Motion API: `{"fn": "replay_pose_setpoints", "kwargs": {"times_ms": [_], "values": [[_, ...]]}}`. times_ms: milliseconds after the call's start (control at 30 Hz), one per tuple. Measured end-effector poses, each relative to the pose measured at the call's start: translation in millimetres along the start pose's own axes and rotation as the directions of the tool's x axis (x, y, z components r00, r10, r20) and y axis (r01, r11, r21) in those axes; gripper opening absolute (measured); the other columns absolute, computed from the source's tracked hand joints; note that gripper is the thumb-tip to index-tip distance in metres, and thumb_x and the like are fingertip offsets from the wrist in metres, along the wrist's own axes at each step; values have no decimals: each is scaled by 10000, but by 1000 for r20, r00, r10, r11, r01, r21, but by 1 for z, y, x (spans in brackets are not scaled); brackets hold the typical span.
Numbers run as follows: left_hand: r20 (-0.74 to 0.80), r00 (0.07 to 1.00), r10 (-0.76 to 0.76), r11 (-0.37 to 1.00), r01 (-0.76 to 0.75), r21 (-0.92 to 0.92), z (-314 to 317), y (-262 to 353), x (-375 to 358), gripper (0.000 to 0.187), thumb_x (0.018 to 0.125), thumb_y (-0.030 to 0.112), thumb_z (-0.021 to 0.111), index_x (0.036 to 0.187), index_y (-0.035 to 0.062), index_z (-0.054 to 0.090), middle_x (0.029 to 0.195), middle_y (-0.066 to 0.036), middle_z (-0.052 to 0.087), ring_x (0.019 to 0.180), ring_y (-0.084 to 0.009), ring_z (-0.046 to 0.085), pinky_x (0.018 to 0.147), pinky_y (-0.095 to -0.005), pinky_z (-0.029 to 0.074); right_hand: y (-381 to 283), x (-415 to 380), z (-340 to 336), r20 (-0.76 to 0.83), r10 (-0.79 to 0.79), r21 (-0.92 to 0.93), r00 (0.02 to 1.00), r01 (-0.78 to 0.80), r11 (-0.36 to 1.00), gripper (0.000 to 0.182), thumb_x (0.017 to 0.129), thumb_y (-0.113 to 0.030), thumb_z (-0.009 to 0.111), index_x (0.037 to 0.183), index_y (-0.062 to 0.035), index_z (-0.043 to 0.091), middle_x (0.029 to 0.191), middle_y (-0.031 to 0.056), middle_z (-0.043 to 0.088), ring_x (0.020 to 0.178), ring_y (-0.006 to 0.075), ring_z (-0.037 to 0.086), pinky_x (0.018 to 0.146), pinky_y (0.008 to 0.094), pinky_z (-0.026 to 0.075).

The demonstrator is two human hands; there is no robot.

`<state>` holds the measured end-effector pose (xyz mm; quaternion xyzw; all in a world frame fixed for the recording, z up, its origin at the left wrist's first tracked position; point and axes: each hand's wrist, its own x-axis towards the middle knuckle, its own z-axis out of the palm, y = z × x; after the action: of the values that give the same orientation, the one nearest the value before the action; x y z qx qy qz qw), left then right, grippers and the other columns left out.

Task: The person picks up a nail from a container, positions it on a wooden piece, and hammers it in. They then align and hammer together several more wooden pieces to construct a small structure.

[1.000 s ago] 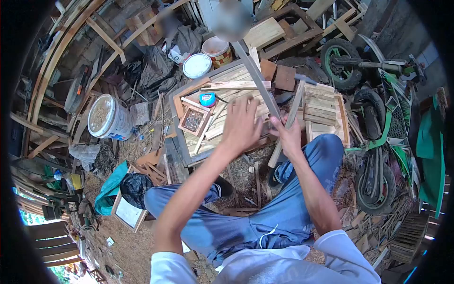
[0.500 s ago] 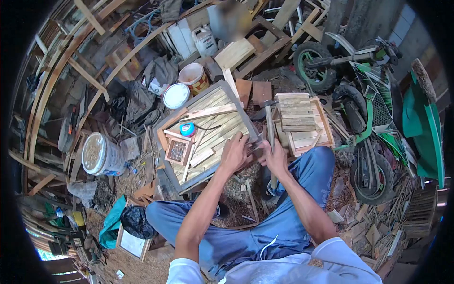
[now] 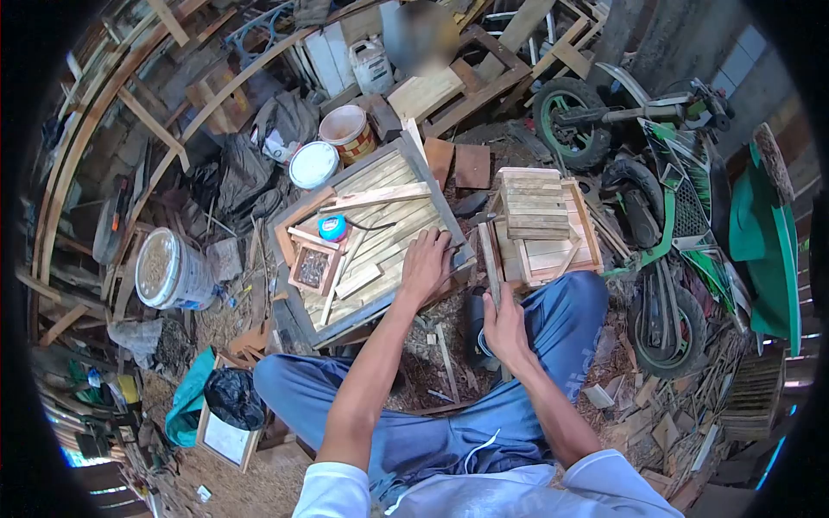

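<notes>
My left hand (image 3: 425, 266) lies on the right part of a slatted wooden panel (image 3: 393, 177) with a grey frame, fingers stretched toward its edge. In my right hand (image 3: 504, 326), closed round the wooden handle, is a hammer (image 3: 490, 263) held upright beside the panel's right corner. On the panel sit a small wooden box (image 3: 328, 281) of small dark pieces, a round blue-and-red item (image 3: 332, 227), a long wood strip (image 3: 380, 198) and a short wood block (image 3: 358, 281). What lies under my left fingertips is hidden.
Right of the hammer stand stacked slatted wooden pieces (image 3: 537, 203). A green motorbike (image 3: 669, 198) and a green wheelbarrow-like tub (image 3: 764, 246) are farther right. Buckets (image 3: 177, 272) stand left, a white-lidded pail (image 3: 313, 166) behind the panel. Wood scraps (image 3: 665, 432) litter the ground.
My right hand and the hammer have moved down and slightly away from the panel's edge. My left hand has shifted slightly up and left, its fingers now flatter. The view has shifted a little.
</notes>
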<state>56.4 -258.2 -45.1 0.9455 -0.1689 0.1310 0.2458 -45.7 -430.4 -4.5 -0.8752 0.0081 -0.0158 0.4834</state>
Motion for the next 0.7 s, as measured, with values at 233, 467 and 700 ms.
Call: {"fn": "replay_pose_setpoints", "kwargs": {"times_ms": [233,467,700], "values": [[-27,999,-36,998,35,-56,-2,-1,0,253,859,154,639,1078,42,581,977,-171,528,860,-389,565,725,-486,454,-16,-1,-9,50,70,-88,996,-66,994,245,984,-155,484,1104,52,427,747,350,598,754,546,585,624,595,437],[-40,999,-35,999,33,-29,0,-2,-1,224,858,169,640,1041,56,578,945,-136,529,914,-323,572,758,-442,445,-6,9,-8,53,78,-183,996,-67,981,253,986,-158,475,1094,64,421,711,346,591,709,537,592,611,604,439],[-71,997,-21,999,19,-27,4,-7,-1,271,811,161,687,1048,87,580,954,-138,532,939,-326,574,767,-451,459,4,7,0,124,118,-294,985,-77,953,242,970,-176,508,1109,9,436,826,363,613,797,550,596,685,586,469]]}}
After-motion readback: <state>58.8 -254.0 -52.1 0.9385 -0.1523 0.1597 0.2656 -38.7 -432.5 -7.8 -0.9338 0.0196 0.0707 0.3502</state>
